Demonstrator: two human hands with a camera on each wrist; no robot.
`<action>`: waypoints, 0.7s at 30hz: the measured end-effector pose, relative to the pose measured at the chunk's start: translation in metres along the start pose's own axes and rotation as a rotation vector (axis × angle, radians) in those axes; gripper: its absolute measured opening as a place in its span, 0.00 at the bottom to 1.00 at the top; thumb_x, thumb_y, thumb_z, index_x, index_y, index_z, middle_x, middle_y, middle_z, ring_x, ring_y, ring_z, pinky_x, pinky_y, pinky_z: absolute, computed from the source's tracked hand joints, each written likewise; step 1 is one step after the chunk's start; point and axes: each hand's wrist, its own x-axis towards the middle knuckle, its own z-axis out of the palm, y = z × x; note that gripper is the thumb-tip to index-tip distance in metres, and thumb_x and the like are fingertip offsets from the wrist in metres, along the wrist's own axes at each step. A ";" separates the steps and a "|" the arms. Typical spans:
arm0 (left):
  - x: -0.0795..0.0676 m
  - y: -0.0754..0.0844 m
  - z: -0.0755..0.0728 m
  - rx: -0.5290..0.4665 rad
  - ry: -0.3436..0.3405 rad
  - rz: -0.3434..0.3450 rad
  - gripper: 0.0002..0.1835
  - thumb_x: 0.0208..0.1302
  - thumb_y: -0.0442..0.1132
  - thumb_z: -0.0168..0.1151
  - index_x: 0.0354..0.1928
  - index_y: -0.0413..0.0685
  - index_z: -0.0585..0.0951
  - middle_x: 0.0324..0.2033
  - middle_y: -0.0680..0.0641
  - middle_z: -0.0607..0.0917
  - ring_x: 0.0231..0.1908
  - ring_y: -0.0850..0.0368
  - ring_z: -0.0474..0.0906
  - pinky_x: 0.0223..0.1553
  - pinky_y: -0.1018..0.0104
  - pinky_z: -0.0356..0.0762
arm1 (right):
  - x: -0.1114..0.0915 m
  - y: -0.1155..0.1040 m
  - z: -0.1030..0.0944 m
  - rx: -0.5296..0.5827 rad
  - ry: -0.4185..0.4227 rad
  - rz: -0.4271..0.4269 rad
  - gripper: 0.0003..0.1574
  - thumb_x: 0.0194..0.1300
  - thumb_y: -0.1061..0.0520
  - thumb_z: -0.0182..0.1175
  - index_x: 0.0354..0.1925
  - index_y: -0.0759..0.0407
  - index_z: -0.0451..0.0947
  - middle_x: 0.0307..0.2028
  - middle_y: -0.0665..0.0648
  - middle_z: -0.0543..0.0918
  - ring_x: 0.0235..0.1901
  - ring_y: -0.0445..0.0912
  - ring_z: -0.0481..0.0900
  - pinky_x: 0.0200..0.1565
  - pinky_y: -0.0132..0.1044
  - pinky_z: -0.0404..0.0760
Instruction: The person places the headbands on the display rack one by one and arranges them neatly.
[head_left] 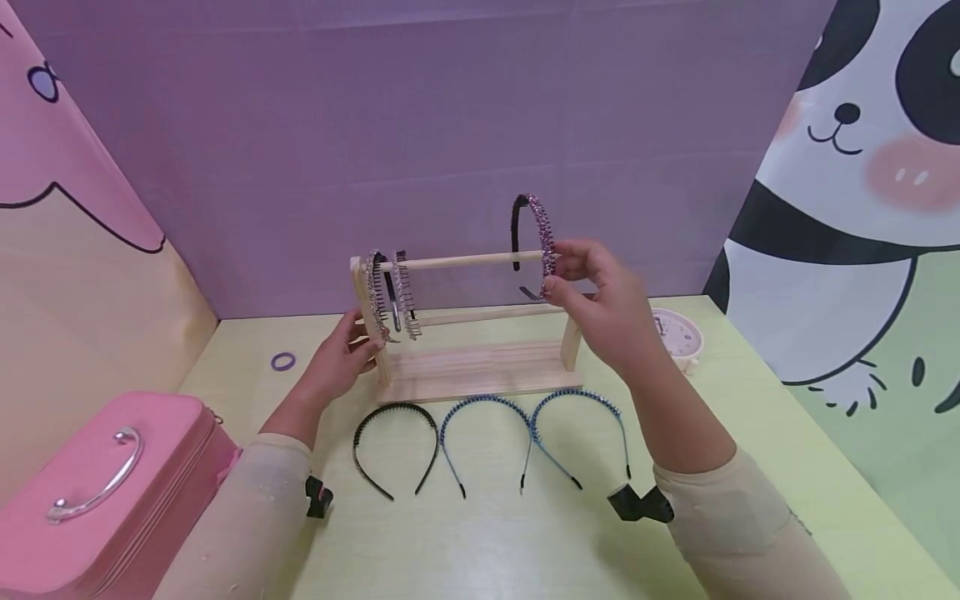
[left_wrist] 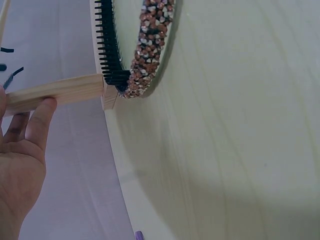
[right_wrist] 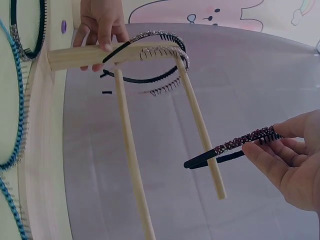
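Observation:
A wooden headband rack stands on the table, with a top bar and a lower bar. My left hand grips its left post, thumb on one side and fingers on the other. Two jewelled headbands, a coppery one and a silvery pink one, hang over the top bar's left end. At the other end, my right hand pinches a purple-pink jewelled headband between thumb and fingers. The top bar passes between that headband's two arms.
In front of the rack lie a black headband and two blue headbands. A pink case stands at the left, and a purple ring lies behind it. A round clock sits right of the rack.

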 end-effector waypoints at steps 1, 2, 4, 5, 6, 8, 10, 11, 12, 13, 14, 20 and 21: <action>0.000 0.000 0.000 0.001 -0.001 0.000 0.34 0.73 0.44 0.54 0.75 0.66 0.53 0.68 0.42 0.69 0.68 0.44 0.67 0.60 0.51 0.77 | 0.001 0.000 0.003 0.011 -0.010 0.007 0.24 0.71 0.56 0.59 0.63 0.57 0.70 0.44 0.56 0.80 0.44 0.43 0.79 0.44 0.26 0.85; 0.000 0.000 0.000 0.004 0.000 0.000 0.34 0.73 0.44 0.55 0.75 0.66 0.53 0.68 0.42 0.69 0.68 0.44 0.67 0.60 0.51 0.77 | 0.001 0.000 0.006 0.016 -0.018 0.012 0.24 0.71 0.55 0.59 0.63 0.57 0.70 0.44 0.56 0.80 0.44 0.43 0.80 0.44 0.27 0.85; 0.000 0.001 0.000 0.002 -0.001 0.009 0.34 0.73 0.44 0.54 0.75 0.66 0.53 0.68 0.42 0.69 0.68 0.44 0.68 0.60 0.51 0.77 | 0.002 -0.001 0.012 0.027 -0.030 0.019 0.24 0.71 0.55 0.59 0.63 0.57 0.70 0.44 0.56 0.80 0.45 0.44 0.80 0.44 0.28 0.85; 0.000 0.002 0.000 0.003 -0.002 0.013 0.34 0.73 0.44 0.54 0.75 0.65 0.53 0.68 0.42 0.69 0.68 0.43 0.67 0.60 0.50 0.77 | 0.003 -0.001 0.015 0.037 -0.034 0.018 0.24 0.71 0.55 0.59 0.63 0.57 0.70 0.44 0.56 0.80 0.45 0.44 0.79 0.45 0.29 0.85; 0.000 0.003 0.000 0.002 -0.001 0.014 0.34 0.73 0.44 0.54 0.75 0.65 0.53 0.68 0.42 0.69 0.68 0.43 0.67 0.60 0.50 0.77 | 0.004 0.000 0.018 0.043 -0.037 0.018 0.24 0.71 0.55 0.59 0.63 0.57 0.70 0.44 0.56 0.80 0.45 0.44 0.79 0.45 0.29 0.86; 0.000 0.004 0.001 0.008 0.005 0.014 0.34 0.73 0.44 0.55 0.75 0.66 0.53 0.68 0.42 0.69 0.67 0.43 0.68 0.60 0.51 0.78 | 0.006 0.000 0.025 0.059 -0.047 0.018 0.24 0.71 0.55 0.59 0.63 0.57 0.70 0.44 0.56 0.80 0.45 0.45 0.80 0.45 0.30 0.86; -0.001 0.005 0.000 0.010 0.000 0.011 0.34 0.73 0.44 0.54 0.75 0.66 0.53 0.68 0.42 0.69 0.68 0.43 0.67 0.60 0.50 0.77 | 0.008 0.000 0.032 0.062 -0.061 0.021 0.24 0.71 0.55 0.60 0.63 0.56 0.70 0.43 0.56 0.80 0.44 0.45 0.80 0.45 0.31 0.86; -0.001 0.005 0.000 0.011 0.001 0.007 0.34 0.73 0.44 0.54 0.75 0.66 0.53 0.68 0.42 0.69 0.68 0.43 0.67 0.60 0.50 0.77 | 0.009 0.001 0.036 0.067 -0.068 0.021 0.25 0.70 0.55 0.60 0.63 0.57 0.70 0.43 0.56 0.80 0.44 0.45 0.80 0.44 0.31 0.86; -0.001 0.005 0.001 0.010 0.001 0.004 0.34 0.73 0.44 0.54 0.75 0.66 0.53 0.68 0.42 0.69 0.68 0.43 0.67 0.60 0.50 0.77 | 0.010 0.001 0.039 0.066 -0.077 0.023 0.25 0.70 0.55 0.60 0.63 0.57 0.70 0.43 0.56 0.80 0.43 0.44 0.81 0.44 0.31 0.86; -0.001 0.005 0.001 0.009 0.001 0.001 0.34 0.73 0.44 0.54 0.75 0.66 0.53 0.68 0.42 0.69 0.68 0.43 0.67 0.61 0.51 0.77 | 0.010 0.001 0.043 0.070 -0.086 0.025 0.25 0.70 0.56 0.60 0.63 0.57 0.70 0.43 0.56 0.80 0.43 0.45 0.81 0.44 0.32 0.86; -0.001 0.005 0.001 0.009 0.000 0.000 0.34 0.73 0.44 0.54 0.75 0.66 0.52 0.69 0.42 0.68 0.68 0.43 0.67 0.61 0.51 0.77 | 0.011 0.001 0.046 0.073 -0.093 0.022 0.25 0.70 0.56 0.60 0.63 0.58 0.70 0.43 0.56 0.81 0.43 0.45 0.81 0.44 0.32 0.86; -0.002 0.005 0.001 0.013 -0.003 0.008 0.35 0.73 0.45 0.55 0.75 0.66 0.52 0.68 0.42 0.69 0.68 0.43 0.67 0.61 0.50 0.76 | 0.016 0.005 0.067 0.095 -0.140 0.018 0.25 0.70 0.59 0.60 0.63 0.59 0.70 0.42 0.57 0.81 0.43 0.47 0.82 0.44 0.32 0.87; -0.002 0.005 0.001 0.010 -0.005 0.013 0.35 0.73 0.44 0.55 0.75 0.66 0.52 0.68 0.42 0.69 0.68 0.43 0.67 0.61 0.50 0.76 | 0.016 0.006 0.070 0.100 -0.150 0.022 0.25 0.70 0.59 0.59 0.63 0.59 0.69 0.42 0.57 0.80 0.42 0.47 0.82 0.44 0.33 0.87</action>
